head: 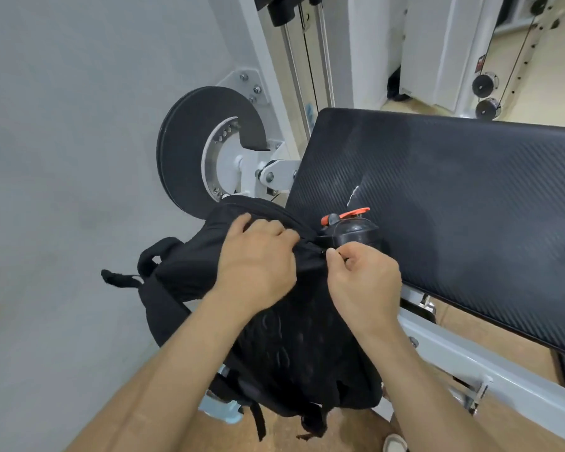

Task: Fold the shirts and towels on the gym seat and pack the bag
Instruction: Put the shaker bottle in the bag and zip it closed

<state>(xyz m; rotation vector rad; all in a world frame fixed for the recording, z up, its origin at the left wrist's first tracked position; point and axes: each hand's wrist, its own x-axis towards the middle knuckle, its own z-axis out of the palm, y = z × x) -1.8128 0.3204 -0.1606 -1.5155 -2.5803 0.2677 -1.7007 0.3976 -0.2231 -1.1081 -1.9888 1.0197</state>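
A black backpack [294,347] stands in front of me against the left end of the black padded gym seat [454,197]. My left hand [255,259] grips the fabric at the top of the backpack. My right hand [362,275] pinches the zipper pull on the backpack's top edge, thumb and forefinger together. A black shaker bottle [353,231] with an orange lid clip lies on the seat just behind my hands, touching the backpack. No shirts or towels are in view.
A black weight disc [190,151] on a white pivot stands behind the backpack. The machine's white frame bar [490,360] runs below the seat to the right. A grey wall fills the left side. Cable pulleys [485,96] hang at the far right.
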